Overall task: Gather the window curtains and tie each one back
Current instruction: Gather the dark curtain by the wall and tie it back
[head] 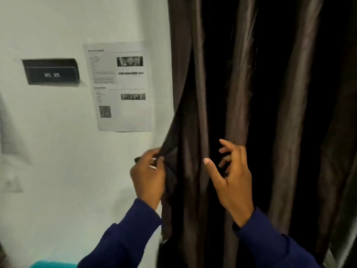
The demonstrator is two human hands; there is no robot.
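— Two hands, both in dark blue sleeves [123,240], are up at the brown curtain [239,93]. What is the cloth like?

— Smooth with a dull sheen, hanging in long rounded folds with deep black gaps between them. It fills the right side and runs out of view at the top, bottom and right.

— And the grip?

— The left hand [148,176] pinches the curtain's left edge, pulling it away from the white wall [58,171] into a tight twisted strip. The right hand [231,180] is in front of a fold, fingers loosely spread and bent, thumb out, holding nothing that I can see.

— What's on the wall?

— A dark rectangular plate [51,71] reading "WS 05", and beside it a printed sheet [119,88] with small photos and a square code; its text is too blurred to read. A teal shape [52,265] is cut off at the bottom edge.
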